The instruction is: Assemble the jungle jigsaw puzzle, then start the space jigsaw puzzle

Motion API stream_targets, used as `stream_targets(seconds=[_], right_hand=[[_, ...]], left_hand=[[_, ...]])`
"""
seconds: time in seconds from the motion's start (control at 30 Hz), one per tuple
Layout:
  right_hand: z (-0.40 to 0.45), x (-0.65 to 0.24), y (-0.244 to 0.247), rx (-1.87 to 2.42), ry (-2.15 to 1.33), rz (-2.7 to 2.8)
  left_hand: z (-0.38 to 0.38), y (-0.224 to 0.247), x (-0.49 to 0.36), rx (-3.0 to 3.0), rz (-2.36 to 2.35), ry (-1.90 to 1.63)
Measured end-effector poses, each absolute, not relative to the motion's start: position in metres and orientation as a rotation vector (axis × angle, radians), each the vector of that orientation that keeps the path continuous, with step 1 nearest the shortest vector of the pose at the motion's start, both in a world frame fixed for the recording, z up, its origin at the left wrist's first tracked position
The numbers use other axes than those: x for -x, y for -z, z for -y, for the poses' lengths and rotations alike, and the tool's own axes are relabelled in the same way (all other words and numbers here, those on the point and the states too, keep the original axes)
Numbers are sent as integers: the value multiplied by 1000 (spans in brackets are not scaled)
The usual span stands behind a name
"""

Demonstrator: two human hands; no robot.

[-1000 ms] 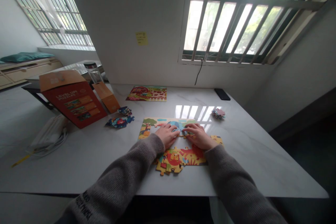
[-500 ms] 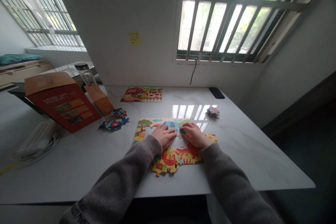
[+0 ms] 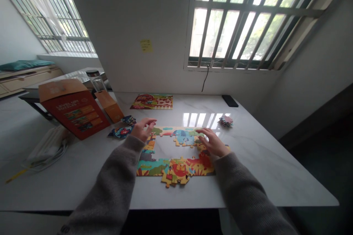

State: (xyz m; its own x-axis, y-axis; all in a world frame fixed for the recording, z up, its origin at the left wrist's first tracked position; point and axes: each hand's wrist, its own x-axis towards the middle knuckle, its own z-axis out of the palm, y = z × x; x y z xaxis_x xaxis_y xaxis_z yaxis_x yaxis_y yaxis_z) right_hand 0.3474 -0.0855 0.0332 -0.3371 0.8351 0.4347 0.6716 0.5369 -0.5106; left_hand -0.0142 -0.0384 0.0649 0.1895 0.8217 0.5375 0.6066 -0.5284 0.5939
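1. White plastic bag [image 3: 46, 150] with a pale cable, lying on the white marble table [image 3: 275, 185].
2. Red cardboard puzzle box [image 3: 74, 112], propped at a tilt, just right of the bag.
3. Clear glass jar with dark lid [image 3: 97, 80], behind the box.
4. Orange cardboard insert [image 3: 109, 107], leaning just beside the box.
5. Loose blue-and-red jigsaw pieces [image 3: 120, 131], in a low heap, with a smaller pile behind.
6. Left hand [image 3: 143, 129]: open, fingers loosely curled, raised just right of the loose pieces, holding nothing.
7. Finished farm jigsaw [image 3: 151, 101], flat near the table's far edge.
8. Part-built animal jigsaw [image 3: 176, 167], centre of the table: bottom and left edges joined, blue elephant section [image 3: 184, 137] along the top, middle unfilled.
9. Right hand [image 3: 213, 142]: open, fingers spread, low over the jigsaw's right end, holding nothing visible.
10. Pink-toned stack of jigsaw pieces [image 3: 226, 120], right of the jigsaw.
11. Black phone [image 3: 230, 100], at the far edge.
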Motion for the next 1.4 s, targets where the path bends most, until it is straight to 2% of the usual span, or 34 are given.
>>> stream_targets(seconds=[0.2, 0.5, 0.77, 1.4], right_hand=[[81, -357, -31, 1309, -281, 1924], [84, -342, -29, 1271, -303, 1937], [84, -337, -26, 1267, -341, 1920], [83, -343, -26, 1284, -327, 1878]], left_hand=[[42, -42, 43, -2159, -1455, -1041], [84, -29, -23, -2566, -841, -756], [120, -31, -47, -2742, -759, -397], [125, -32, -48, -2734, -754, -411]])
